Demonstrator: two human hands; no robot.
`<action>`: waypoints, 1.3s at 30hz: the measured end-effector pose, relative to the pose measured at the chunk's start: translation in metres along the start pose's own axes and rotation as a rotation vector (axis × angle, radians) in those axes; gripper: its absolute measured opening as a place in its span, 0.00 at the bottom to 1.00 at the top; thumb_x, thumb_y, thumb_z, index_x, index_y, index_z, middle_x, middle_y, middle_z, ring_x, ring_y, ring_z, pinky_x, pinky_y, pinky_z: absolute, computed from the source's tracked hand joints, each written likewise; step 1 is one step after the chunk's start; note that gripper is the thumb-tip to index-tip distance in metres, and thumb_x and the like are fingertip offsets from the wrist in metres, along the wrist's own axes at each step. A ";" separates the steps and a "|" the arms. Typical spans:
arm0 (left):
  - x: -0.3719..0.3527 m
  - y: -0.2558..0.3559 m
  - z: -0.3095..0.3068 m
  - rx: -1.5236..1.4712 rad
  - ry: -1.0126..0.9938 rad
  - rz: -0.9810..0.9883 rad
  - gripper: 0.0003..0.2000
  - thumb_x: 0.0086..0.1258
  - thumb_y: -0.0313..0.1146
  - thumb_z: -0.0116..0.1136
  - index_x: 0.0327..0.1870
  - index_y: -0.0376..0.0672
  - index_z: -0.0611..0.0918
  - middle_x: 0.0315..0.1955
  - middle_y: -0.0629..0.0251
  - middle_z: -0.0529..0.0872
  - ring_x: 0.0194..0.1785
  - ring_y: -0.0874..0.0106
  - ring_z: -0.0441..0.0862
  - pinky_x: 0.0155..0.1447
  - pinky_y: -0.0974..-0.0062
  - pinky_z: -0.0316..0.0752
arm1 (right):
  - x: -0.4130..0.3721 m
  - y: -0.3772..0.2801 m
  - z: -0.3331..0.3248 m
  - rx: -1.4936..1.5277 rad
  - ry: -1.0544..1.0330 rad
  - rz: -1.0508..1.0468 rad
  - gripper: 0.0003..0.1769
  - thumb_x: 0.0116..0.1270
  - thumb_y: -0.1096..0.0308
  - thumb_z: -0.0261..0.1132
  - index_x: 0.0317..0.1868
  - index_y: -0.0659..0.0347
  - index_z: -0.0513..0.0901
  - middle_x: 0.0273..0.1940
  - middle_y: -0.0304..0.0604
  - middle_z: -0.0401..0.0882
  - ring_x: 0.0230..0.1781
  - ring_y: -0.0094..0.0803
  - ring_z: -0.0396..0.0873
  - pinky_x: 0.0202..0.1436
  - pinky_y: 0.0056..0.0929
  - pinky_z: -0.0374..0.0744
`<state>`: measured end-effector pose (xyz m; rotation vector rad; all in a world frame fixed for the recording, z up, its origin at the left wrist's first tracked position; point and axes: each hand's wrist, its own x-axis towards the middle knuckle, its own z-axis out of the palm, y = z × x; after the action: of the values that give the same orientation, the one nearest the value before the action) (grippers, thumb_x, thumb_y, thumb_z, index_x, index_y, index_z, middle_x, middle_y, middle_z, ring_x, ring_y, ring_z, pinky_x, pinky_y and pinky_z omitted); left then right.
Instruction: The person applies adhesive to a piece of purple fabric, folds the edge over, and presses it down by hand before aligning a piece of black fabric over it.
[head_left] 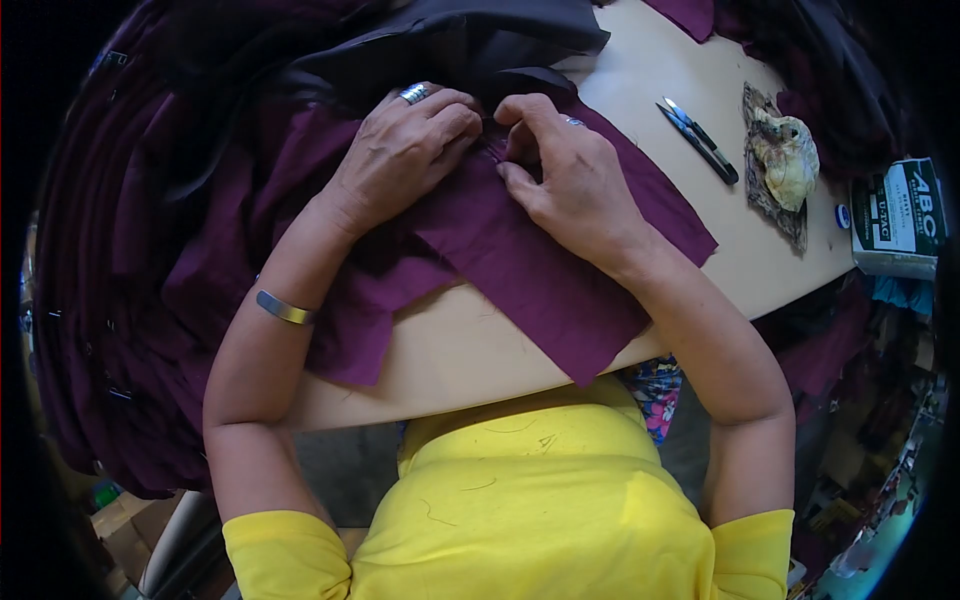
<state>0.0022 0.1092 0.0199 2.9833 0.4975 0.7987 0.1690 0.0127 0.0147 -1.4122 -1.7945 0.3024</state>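
Maroon cloth (560, 290) lies across the table in front of me, with black cloth (450, 45) beyond and partly over it. My left hand (405, 150), with a silver ring, has its fingers curled down on the maroon cloth near the black edge. Just to its right, my right hand (570, 175) pinches the same cloth between thumb and forefinger. The fingertips of both hands are close together over a gathered spot. What the left fingertips grip is partly hidden beneath them.
On the pale table (470, 350), thread snips (700, 142) lie right of the cloth, beside a crumpled yellowish piece (785, 165) on a dark rough strip. An ABC box (897, 220) stands at the right edge. Maroon cloth (130, 270) is heaped at the left.
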 end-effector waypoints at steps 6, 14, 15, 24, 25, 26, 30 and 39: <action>-0.001 0.000 0.005 -0.004 0.023 -0.030 0.06 0.57 0.30 0.59 0.35 0.44 0.78 0.38 0.68 0.79 0.38 0.66 0.79 0.45 0.69 0.71 | 0.007 -0.005 0.009 -0.246 0.007 -0.090 0.19 0.52 0.73 0.65 0.45 0.59 0.71 0.34 0.45 0.77 0.35 0.41 0.78 0.40 0.33 0.77; -0.001 0.001 0.003 0.018 -0.051 -0.027 0.08 0.61 0.28 0.57 0.40 0.40 0.78 0.45 0.63 0.79 0.43 0.63 0.79 0.50 0.68 0.71 | 0.009 -0.003 0.014 -0.126 0.105 -0.004 0.17 0.52 0.77 0.62 0.42 0.59 0.69 0.26 0.44 0.77 0.29 0.41 0.80 0.34 0.37 0.78; -0.001 0.001 0.004 0.037 -0.046 -0.022 0.07 0.61 0.28 0.56 0.40 0.40 0.78 0.45 0.64 0.79 0.43 0.63 0.79 0.50 0.69 0.71 | 0.010 -0.002 0.015 -0.089 0.119 0.014 0.17 0.52 0.78 0.62 0.42 0.59 0.69 0.25 0.44 0.77 0.29 0.42 0.80 0.33 0.37 0.78; -0.003 0.001 0.006 0.109 -0.017 0.044 0.06 0.62 0.27 0.54 0.39 0.39 0.78 0.44 0.63 0.79 0.44 0.64 0.79 0.50 0.69 0.71 | 0.004 0.006 0.019 0.075 0.184 -0.008 0.18 0.54 0.81 0.60 0.45 0.61 0.67 0.26 0.46 0.78 0.29 0.43 0.81 0.33 0.36 0.77; -0.004 0.000 0.005 0.109 -0.014 0.058 0.06 0.62 0.26 0.54 0.39 0.39 0.78 0.44 0.63 0.79 0.44 0.64 0.79 0.51 0.68 0.71 | 0.004 0.006 0.019 0.072 0.162 -0.032 0.18 0.54 0.81 0.60 0.46 0.61 0.68 0.27 0.46 0.78 0.29 0.43 0.81 0.34 0.36 0.77; -0.005 0.000 0.004 0.109 -0.012 0.072 0.06 0.62 0.26 0.54 0.39 0.39 0.78 0.44 0.63 0.79 0.45 0.64 0.79 0.51 0.68 0.71 | 0.003 0.006 0.016 0.117 0.138 0.009 0.18 0.55 0.81 0.60 0.47 0.61 0.68 0.27 0.47 0.79 0.29 0.43 0.81 0.34 0.35 0.78; -0.006 -0.003 0.001 0.073 -0.074 0.073 0.06 0.61 0.25 0.53 0.39 0.40 0.78 0.44 0.61 0.79 0.47 0.63 0.78 0.53 0.67 0.71 | 0.002 0.005 -0.001 0.256 0.068 0.129 0.20 0.57 0.81 0.57 0.51 0.61 0.68 0.29 0.48 0.80 0.32 0.42 0.82 0.36 0.31 0.79; -0.007 0.017 -0.008 0.036 -0.100 -0.027 0.10 0.62 0.26 0.55 0.45 0.42 0.79 0.48 0.57 0.78 0.53 0.58 0.76 0.59 0.66 0.70 | -0.006 0.015 0.000 0.146 0.067 -0.076 0.22 0.59 0.83 0.55 0.54 0.57 0.69 0.33 0.46 0.82 0.36 0.42 0.82 0.41 0.35 0.79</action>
<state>-0.0023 0.0904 0.0254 3.0237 0.5526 0.6409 0.1800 0.0122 0.0025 -1.2357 -1.7311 0.3357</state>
